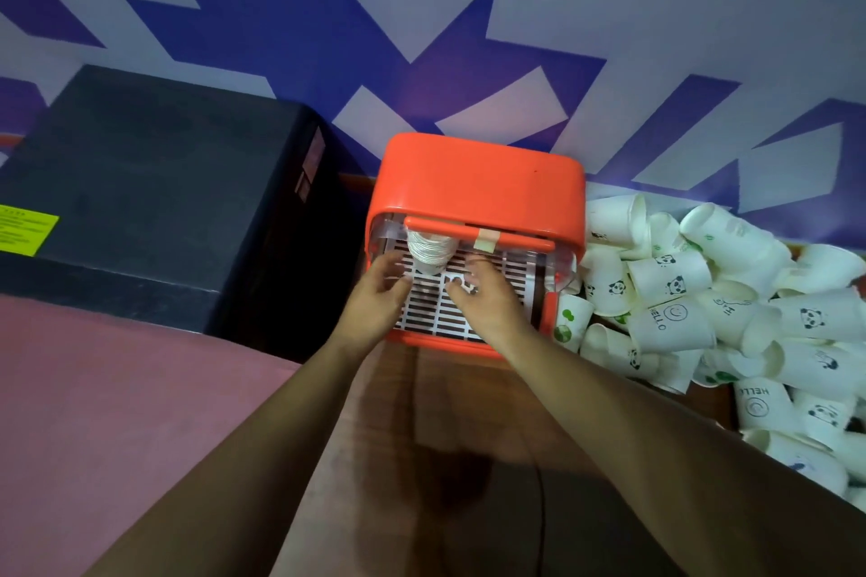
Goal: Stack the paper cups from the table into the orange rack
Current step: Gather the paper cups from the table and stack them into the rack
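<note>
The orange rack (478, 183) stands on the wooden table against the wall, its clear front lid raised and its white slatted tray exposed. A stack of nested white paper cups (430, 252) sits at the tray's back left, under the orange handle bar. My left hand (382, 295) reaches into the rack just left of the stack, fingers relaxed and holding nothing. My right hand (485, 300) hovers over the tray's middle with loosely bent fingers, a ring on one, and nothing in it. A big heap of loose paper cups (703, 295) lies to the right of the rack.
A large black box (154, 197) with a yellow label stands left of the rack. A pink surface (117, 389) lies in front of it. A thin dark cable (539, 483) runs across the brown table (468, 436) below my arms. The blue-and-white patterned wall is close behind.
</note>
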